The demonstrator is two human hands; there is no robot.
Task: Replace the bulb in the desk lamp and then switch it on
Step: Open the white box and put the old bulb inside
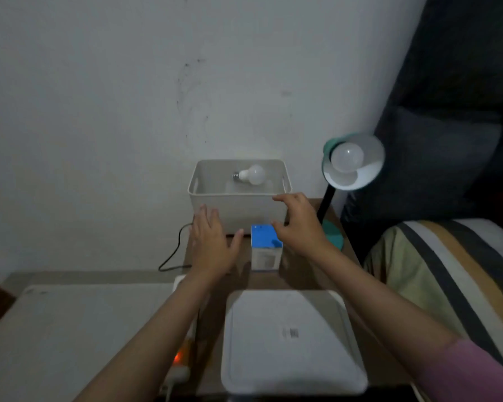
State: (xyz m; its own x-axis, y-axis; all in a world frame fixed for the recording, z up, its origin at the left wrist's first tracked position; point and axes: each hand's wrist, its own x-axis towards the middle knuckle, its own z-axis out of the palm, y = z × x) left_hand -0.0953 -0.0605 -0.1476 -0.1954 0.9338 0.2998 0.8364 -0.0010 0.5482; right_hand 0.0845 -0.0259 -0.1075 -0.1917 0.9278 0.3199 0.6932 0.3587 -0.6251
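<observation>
Now both hands' fingers spread, empty; bulb box (266, 247) between left hand (212, 245) and right hand (301, 227).

The lamp (353, 161) at the right of the frame had a green shade, black neck and green foot. Its bulb (347, 156) was white. The small box (266, 247) in the middle had a blue top. The basket (238, 208) was white. The bed cover (453, 274) at the right wore black, tan and white stripes.

Left hand (212, 245) flat, right hand (298, 224) spread, empty
</observation>
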